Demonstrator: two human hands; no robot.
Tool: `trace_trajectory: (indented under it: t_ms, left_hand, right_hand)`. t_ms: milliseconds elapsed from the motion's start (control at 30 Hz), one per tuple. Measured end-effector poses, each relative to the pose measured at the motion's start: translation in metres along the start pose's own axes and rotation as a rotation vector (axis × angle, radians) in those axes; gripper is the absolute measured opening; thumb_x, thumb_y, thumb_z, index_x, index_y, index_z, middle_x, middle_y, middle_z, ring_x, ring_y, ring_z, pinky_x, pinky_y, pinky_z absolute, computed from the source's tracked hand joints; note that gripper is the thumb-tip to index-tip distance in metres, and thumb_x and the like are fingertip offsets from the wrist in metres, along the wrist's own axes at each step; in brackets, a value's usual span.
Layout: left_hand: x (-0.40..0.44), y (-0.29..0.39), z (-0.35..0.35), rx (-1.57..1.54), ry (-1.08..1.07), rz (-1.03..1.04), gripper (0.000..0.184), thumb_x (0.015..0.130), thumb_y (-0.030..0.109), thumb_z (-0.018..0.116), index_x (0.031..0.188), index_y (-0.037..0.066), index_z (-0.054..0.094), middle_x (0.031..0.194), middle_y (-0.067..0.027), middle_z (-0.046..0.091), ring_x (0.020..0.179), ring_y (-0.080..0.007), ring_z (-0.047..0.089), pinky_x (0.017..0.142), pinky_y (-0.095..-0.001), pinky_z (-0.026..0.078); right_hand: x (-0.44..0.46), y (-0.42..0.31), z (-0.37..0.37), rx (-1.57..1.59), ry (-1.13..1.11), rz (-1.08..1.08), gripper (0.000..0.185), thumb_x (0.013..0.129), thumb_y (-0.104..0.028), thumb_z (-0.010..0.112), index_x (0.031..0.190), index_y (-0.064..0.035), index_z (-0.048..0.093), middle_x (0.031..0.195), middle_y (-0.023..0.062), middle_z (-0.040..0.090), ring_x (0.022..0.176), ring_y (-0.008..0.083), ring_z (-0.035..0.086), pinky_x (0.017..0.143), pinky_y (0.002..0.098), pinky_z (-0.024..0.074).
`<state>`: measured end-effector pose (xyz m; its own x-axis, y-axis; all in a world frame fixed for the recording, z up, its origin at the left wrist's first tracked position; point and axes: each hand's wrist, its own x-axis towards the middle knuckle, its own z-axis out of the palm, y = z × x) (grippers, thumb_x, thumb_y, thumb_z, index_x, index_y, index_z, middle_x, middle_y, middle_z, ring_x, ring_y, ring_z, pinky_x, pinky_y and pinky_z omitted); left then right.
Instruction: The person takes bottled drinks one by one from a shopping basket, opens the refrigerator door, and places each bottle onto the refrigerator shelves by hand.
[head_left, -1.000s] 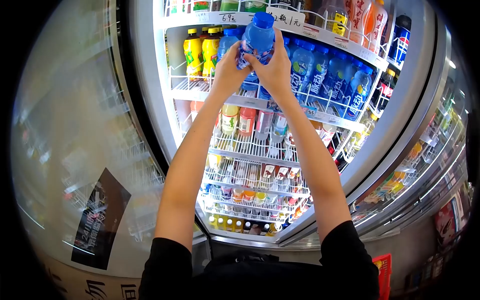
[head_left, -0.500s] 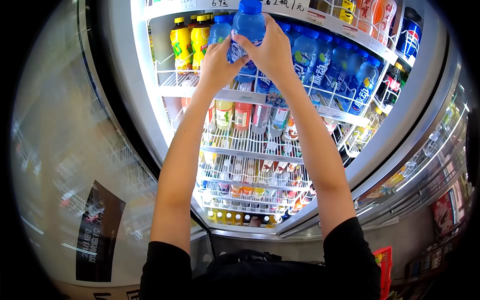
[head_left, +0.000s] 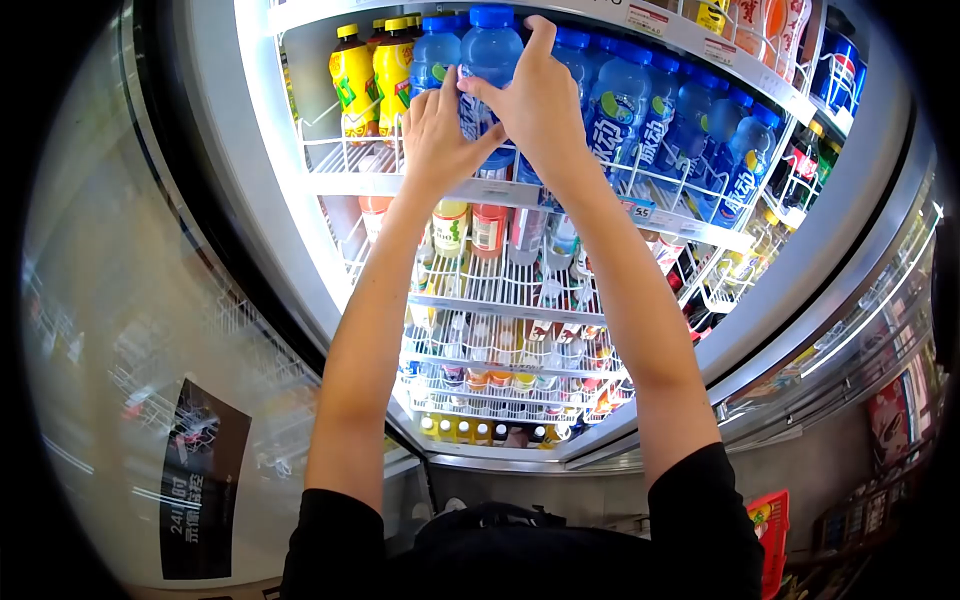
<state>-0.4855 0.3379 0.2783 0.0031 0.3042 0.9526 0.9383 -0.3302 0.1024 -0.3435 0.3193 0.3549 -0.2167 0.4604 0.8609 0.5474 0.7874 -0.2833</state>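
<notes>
A blue-capped drink bottle (head_left: 492,48) stands upright at the front of the upper wire shelf, between my two hands. My left hand (head_left: 438,145) is around its lower left side, fingers pointing up along it and the thumb across the front. My right hand (head_left: 548,115) is around its right side, thumb across the front. The right index finger is raised beside the neck, slightly apart from the bottle. Another blue bottle (head_left: 435,52) is just left of it. My hands hide most of the label and the base.
More blue bottles (head_left: 617,105) line the shelf to the right, and yellow-capped bottles (head_left: 353,85) stand left. The shelf's front rail (head_left: 370,184) runs below my hands. Lower racks hold more drinks. A glass door (head_left: 130,330) is at left, and a red basket (head_left: 770,535) at lower right.
The bottle between my hands sits lower relative to the neighbouring bottles. My right index finger has come away from its neck. The view has tilted slightly.
</notes>
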Motion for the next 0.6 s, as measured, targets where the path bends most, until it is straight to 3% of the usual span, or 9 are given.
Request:
trace_trajectory:
  t_ms: [67, 100, 167, 200, 267, 367, 467, 600]
  left_hand:
    - [0.000, 0.012, 0.004, -0.085, 0.098, -0.217, 0.069, 0.079, 0.045, 0.074, 0.132, 0.005, 0.055, 0.117, -0.0124, 0.065, 0.119, -0.0292, 0.053, 0.102, -0.0450, 0.036]
    - [-0.002, 0.013, 0.005, -0.085, 0.097, -0.216, 0.069, 0.079, 0.045, 0.074, 0.132, 0.005, 0.055, 0.117, -0.0124, 0.065, 0.119, -0.0292, 0.053, 0.102, -0.0450, 0.036]
    - [-0.001, 0.012, 0.008, -0.103, 0.137, -0.209, 0.065, 0.079, 0.045, 0.074, 0.129, 0.005, 0.059, 0.118, -0.0126, 0.065, 0.120, -0.0279, 0.053, 0.102, -0.0446, 0.035]
    - [-0.002, 0.009, 0.011, -0.101, 0.136, -0.205, 0.065, 0.079, 0.045, 0.074, 0.129, 0.005, 0.059, 0.118, -0.0126, 0.065, 0.120, -0.0279, 0.053, 0.102, -0.0446, 0.035]
    - [-0.004, 0.004, 0.018, 0.059, 0.184, -0.125, 0.059, 0.079, 0.045, 0.074, 0.121, 0.004, 0.065, 0.116, -0.0108, 0.065, 0.116, -0.0280, 0.054, 0.099, -0.0447, 0.036]
    - [-0.005, 0.016, 0.007, 0.048, 0.195, -0.192, 0.056, 0.078, 0.046, 0.075, 0.112, 0.002, 0.070, 0.112, -0.0092, 0.063, 0.110, -0.0286, 0.055, 0.098, -0.0438, 0.037]
    - [-0.005, 0.016, 0.008, 0.060, 0.195, -0.182, 0.059, 0.077, 0.049, 0.074, 0.111, 0.001, 0.071, 0.109, -0.0086, 0.062, 0.106, -0.0286, 0.055, 0.098, -0.0430, 0.038]
    - [-0.002, 0.011, 0.009, 0.051, 0.131, -0.194, 0.062, 0.077, 0.051, 0.073, 0.112, 0.000, 0.071, 0.110, -0.0088, 0.062, 0.108, -0.0280, 0.055, 0.098, -0.0429, 0.038]
  right_hand:
    - [-0.009, 0.014, 0.021, 0.082, 0.218, -0.155, 0.069, 0.079, -0.024, 0.081, 0.126, 0.0110, 0.046, 0.111, 0.0259, 0.063, 0.105, 0.0414, 0.063, 0.086, 0.0428, 0.0541]
    - [-0.011, 0.016, 0.025, 0.082, 0.218, -0.155, 0.069, 0.079, -0.024, 0.081, 0.126, 0.0110, 0.046, 0.111, 0.0259, 0.063, 0.105, 0.0414, 0.063, 0.086, 0.0428, 0.0541]
    - [-0.009, 0.020, 0.035, -0.027, 0.423, -0.241, 0.060, 0.082, -0.028, 0.079, 0.124, 0.0074, 0.056, 0.109, 0.0223, 0.067, 0.091, 0.0368, 0.065, 0.083, 0.0400, 0.0542]
    - [-0.008, 0.022, 0.036, -0.026, 0.427, -0.240, 0.060, 0.082, -0.028, 0.079, 0.124, 0.0074, 0.056, 0.109, 0.0223, 0.067, 0.091, 0.0368, 0.065, 0.083, 0.0400, 0.0542]
    - [-0.005, 0.029, 0.033, -0.269, 0.415, -0.314, 0.056, 0.080, -0.026, 0.079, 0.122, 0.0056, 0.060, 0.109, 0.0207, 0.067, 0.107, 0.0351, 0.059, 0.093, 0.0391, 0.0494]
    - [-0.004, 0.028, 0.025, -0.245, 0.304, -0.272, 0.052, 0.078, -0.024, 0.080, 0.117, 0.0068, 0.064, 0.111, 0.0184, 0.067, 0.115, 0.0332, 0.055, 0.098, 0.0393, 0.0459]
    - [-0.004, 0.030, 0.024, -0.301, 0.331, -0.333, 0.052, 0.077, -0.025, 0.080, 0.115, 0.0061, 0.062, 0.103, 0.0148, 0.067, 0.110, 0.0314, 0.055, 0.097, 0.0368, 0.0447]
    - [-0.004, 0.035, 0.021, -0.270, 0.292, -0.334, 0.054, 0.077, -0.025, 0.079, 0.116, 0.0072, 0.062, 0.107, 0.0164, 0.067, 0.110, 0.0317, 0.055, 0.099, 0.0360, 0.0442]
